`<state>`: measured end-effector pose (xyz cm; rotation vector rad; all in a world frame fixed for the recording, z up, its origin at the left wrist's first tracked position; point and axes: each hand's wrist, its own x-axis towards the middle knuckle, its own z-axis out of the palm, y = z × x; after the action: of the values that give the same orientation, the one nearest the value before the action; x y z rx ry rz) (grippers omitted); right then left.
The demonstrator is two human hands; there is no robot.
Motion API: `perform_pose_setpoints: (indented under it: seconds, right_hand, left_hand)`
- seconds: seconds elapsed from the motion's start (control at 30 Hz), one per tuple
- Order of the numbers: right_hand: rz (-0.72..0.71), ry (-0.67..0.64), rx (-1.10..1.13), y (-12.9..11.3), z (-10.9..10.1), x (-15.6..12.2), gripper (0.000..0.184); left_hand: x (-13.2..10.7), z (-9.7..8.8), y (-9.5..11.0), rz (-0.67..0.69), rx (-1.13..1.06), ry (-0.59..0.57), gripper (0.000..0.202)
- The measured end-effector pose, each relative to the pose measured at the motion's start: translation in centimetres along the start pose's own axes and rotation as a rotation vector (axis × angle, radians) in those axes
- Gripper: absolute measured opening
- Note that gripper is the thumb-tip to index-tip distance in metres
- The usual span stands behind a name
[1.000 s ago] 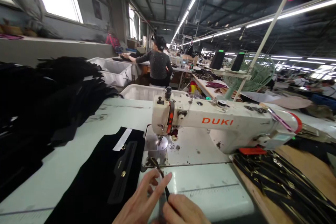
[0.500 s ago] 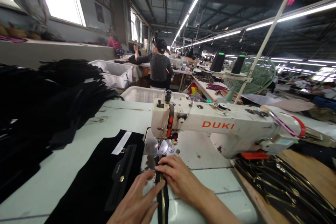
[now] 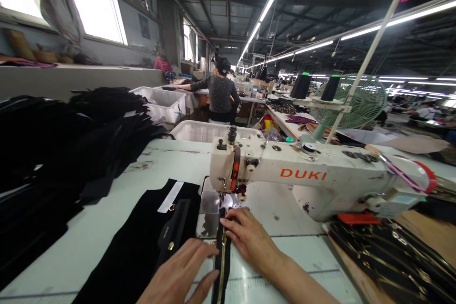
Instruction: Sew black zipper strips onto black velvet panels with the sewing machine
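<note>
**Pressing a gold-toothed zipper down in front of the sewing machine**

My right hand (image 3: 249,240) is lying almost flat, its fingertips (image 3: 228,222) pressing on the black zipper strip (image 3: 221,266) and not pinching it. The strip is running straight toward me across the counter (image 3: 285,256), its upper end reaching the metal plate (image 3: 210,204) beneath the foot of the DUKI sewing machine (image 3: 302,174). My left hand (image 3: 176,270) is spread open just beside the strip, holding nothing. A black fabric panel (image 3: 131,242) is lying to its left, black cut pieces (image 3: 71,142) are heaped beyond that, and more zippers (image 3: 392,256) are piled on a wooden board on my right.
</note>
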<state>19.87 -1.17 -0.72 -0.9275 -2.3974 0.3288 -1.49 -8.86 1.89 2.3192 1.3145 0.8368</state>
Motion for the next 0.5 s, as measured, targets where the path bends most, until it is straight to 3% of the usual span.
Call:
perform_pose_setpoints:
  seconds: [0.07,0.17,0.3,0.4,0.5]
  right_hand:
    - [0.033,0.011,0.008,-0.1,0.0,0.0,0.033]
    - [0.058,0.029,0.013,-0.2,0.1,-0.1,0.034]
    - [0.037,0.052,-0.013,-0.2,0.2,-0.2,0.034]
    - [0.024,0.057,-0.044,-0.2,0.2,-0.1,0.033]
    - [0.008,0.086,-0.08,0.0,0.6,-0.1,0.031]
  left_hand:
    - [0.2,0.5,-1.0,-0.064,0.084,0.039,0.026]
    - [1.1,2.2,-1.9,-0.188,0.109,-0.02,0.036]
    - [3.2,4.0,-1.0,-0.298,0.014,-0.033,0.027]
    - [4.6,3.7,0.1,-0.315,-0.071,-0.017,0.009]
    - [5.4,3.0,0.3,-0.382,-0.2,-0.007,0.014]
